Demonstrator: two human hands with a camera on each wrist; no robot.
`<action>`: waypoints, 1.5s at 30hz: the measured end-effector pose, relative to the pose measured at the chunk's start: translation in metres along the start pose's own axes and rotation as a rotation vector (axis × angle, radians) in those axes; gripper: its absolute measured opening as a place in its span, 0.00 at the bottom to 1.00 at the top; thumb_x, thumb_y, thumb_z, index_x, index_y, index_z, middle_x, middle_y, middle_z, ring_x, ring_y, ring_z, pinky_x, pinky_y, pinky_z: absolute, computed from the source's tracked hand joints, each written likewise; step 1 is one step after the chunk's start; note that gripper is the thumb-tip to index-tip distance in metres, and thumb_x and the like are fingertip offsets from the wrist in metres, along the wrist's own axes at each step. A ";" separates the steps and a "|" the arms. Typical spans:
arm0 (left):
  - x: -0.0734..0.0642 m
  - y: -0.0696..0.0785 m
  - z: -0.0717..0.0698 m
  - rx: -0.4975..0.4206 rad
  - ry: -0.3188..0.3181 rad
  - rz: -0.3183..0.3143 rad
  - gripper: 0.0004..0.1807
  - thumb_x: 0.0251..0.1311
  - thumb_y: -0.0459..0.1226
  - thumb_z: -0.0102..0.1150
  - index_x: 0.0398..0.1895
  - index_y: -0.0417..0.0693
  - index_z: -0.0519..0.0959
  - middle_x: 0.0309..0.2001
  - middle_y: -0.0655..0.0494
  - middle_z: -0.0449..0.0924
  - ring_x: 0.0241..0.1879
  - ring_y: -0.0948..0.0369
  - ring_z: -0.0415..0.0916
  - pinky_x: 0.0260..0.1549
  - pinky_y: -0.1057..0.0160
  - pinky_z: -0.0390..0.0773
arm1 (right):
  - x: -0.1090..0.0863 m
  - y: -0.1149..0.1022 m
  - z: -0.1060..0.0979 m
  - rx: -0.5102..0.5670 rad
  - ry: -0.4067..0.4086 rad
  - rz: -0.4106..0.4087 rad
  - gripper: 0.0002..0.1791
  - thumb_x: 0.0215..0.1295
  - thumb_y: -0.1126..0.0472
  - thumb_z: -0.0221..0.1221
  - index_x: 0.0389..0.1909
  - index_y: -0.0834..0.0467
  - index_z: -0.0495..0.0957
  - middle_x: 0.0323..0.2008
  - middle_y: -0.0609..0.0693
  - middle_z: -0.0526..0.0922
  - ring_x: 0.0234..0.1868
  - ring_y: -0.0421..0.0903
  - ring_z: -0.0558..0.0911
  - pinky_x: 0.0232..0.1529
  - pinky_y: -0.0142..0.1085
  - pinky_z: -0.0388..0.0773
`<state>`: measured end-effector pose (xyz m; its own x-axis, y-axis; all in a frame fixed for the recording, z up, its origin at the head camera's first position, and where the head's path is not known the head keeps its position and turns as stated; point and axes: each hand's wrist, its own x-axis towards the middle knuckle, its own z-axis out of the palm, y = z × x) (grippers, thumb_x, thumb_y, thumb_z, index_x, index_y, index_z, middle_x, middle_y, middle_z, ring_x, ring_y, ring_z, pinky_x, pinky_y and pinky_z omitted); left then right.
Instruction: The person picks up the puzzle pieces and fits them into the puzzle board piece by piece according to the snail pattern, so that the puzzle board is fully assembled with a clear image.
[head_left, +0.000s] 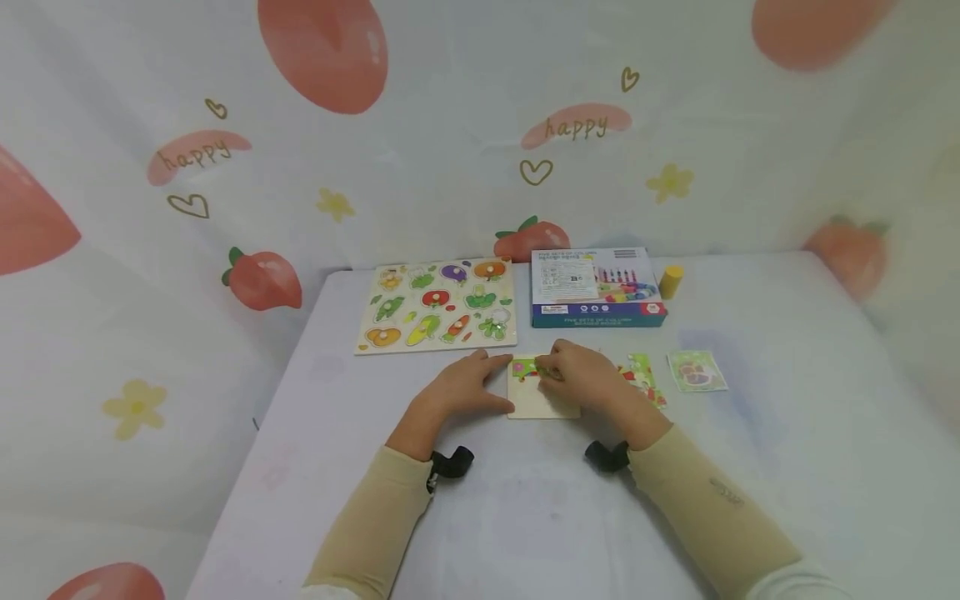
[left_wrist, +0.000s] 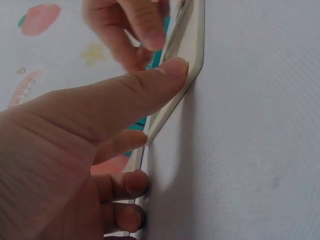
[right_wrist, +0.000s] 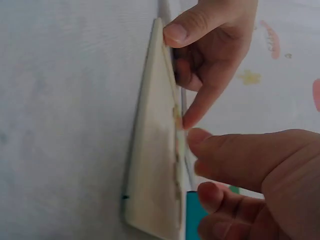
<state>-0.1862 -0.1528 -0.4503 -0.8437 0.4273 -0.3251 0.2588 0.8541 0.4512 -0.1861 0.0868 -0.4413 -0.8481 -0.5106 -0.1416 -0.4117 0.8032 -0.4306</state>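
A small square wooden puzzle board (head_left: 536,404) lies on the table, with colourful pieces (head_left: 520,367) along its far edge. My left hand (head_left: 468,385) is at its left side, the thumb pressing the near corner and the index finger touching the far corner. Over the far edge, my right hand (head_left: 579,373) has curled fingers and pinches a small puzzle piece, mostly hidden by the fingers. In the right wrist view the board (right_wrist: 152,145) appears nearly edge-on, the right thumb and fingers beside its pieces. Loose puzzle pieces (head_left: 643,375) lie partly behind the right hand.
Behind the hands lie a vegetable peg puzzle (head_left: 405,296) and a boxed bead set (head_left: 600,287). A yellow cylinder (head_left: 671,282) stands right of the box. Farther right is a small picture card (head_left: 697,371). A patterned cloth (head_left: 450,167) hangs behind the table.
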 end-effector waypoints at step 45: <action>-0.003 0.004 -0.001 -0.011 -0.004 -0.041 0.47 0.54 0.58 0.74 0.78 0.65 0.66 0.66 0.50 0.69 0.59 0.53 0.69 0.63 0.46 0.70 | -0.130 0.022 -0.123 -0.040 0.740 -0.086 0.23 0.55 0.67 0.75 0.54 0.60 0.85 0.39 0.50 0.78 0.28 0.41 0.65 0.26 0.30 0.59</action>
<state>-0.1832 -0.1513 -0.4471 -0.8518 0.3930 -0.3464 0.2189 0.8677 0.4463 -0.1263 0.2084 -0.3227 -0.8093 -0.2440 0.5343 -0.4870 0.7874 -0.3780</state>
